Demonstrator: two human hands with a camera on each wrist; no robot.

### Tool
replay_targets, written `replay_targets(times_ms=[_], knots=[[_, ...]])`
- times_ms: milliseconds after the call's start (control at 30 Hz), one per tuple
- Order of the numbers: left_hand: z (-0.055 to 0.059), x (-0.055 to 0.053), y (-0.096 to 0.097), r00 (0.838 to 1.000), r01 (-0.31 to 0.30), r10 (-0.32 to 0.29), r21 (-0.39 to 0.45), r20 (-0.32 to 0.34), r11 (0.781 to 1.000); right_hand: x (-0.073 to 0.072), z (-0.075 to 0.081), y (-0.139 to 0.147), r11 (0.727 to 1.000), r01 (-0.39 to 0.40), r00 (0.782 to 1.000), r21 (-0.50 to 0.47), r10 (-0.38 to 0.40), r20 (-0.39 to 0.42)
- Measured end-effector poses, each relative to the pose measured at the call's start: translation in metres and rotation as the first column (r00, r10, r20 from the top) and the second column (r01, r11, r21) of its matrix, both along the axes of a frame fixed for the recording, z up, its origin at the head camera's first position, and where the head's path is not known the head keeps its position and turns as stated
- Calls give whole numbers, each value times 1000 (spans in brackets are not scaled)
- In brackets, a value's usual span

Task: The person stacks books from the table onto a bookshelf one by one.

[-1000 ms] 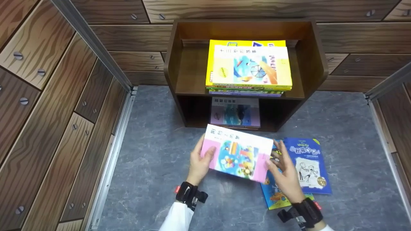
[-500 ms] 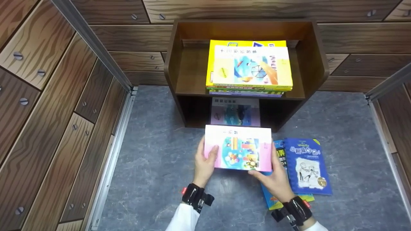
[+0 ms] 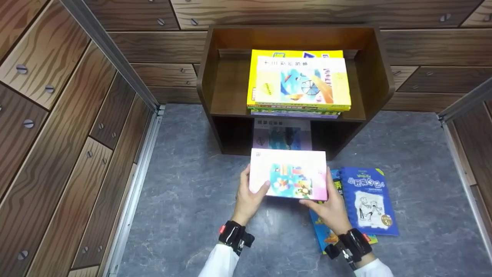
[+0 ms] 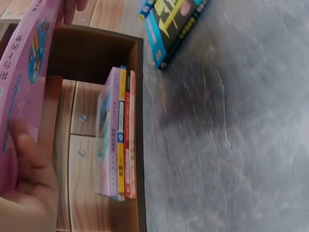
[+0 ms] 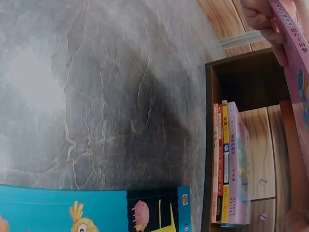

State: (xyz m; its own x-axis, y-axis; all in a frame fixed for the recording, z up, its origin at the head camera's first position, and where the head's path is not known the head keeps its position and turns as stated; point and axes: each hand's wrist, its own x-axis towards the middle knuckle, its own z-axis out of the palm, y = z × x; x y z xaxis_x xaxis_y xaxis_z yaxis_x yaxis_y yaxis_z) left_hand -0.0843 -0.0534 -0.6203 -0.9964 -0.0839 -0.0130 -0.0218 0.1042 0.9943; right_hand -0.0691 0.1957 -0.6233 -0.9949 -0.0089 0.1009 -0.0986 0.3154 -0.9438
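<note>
Both hands hold a pink and white book (image 3: 288, 175) in front of the shelf's lower level. Its left edge is gripped by my left hand (image 3: 248, 198), thumb on the cover. My right hand (image 3: 330, 209) grips the right edge, with its thumb at the lower edge. In the left wrist view, the book (image 4: 29, 92) shows its pink spine side above the lower level. Just beyond it, a stack of books lies in that level, topped by a pink-purple book (image 3: 284, 134). The held book hides part of the shelf's front edge in the head view.
A brown two-level shelf (image 3: 232, 92) stands against the wood-patterned wall. Its upper level bears a stack with a yellow and white book (image 3: 300, 82) on top. On the grey floor at right, a dark blue book (image 3: 369, 200) overlaps a light blue book (image 3: 326, 231).
The held book has turned from slanted to level with the shelf, and its cover is seen at a flatter angle. My right hand has shifted left and lower along its edge.
</note>
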Motion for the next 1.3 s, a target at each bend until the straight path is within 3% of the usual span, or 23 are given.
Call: replay_targets(times_ms=[133,233,367,467,633,933,1300], knots=[[-4,-8,-6,995,103,-103,-75,3,992,-8,-4,3,1000,8,1000,26,-8,16],[-7,-16,-10,986,161,-164,-157,-5,974,-15,-6,6,1000,7,997,-2,-7,76],[-13,-29,-14,985,161,-173,-344,-3,925,-27,-10,10,999,9,985,-37,-2,175],[-18,-40,-15,987,142,-160,-439,-3,887,-39,-14,10,1000,-3,981,9,1,195],[-29,-63,-16,986,132,-167,-498,-26,857,-63,-22,9,995,-33,989,90,19,145],[-47,-103,-15,987,133,-160,-538,-3,832,-103,-36,6,996,-57,984,68,44,174],[-63,-128,-9,991,129,-132,-565,36,815,-131,-43,7,977,-57,978,205,13,210]])
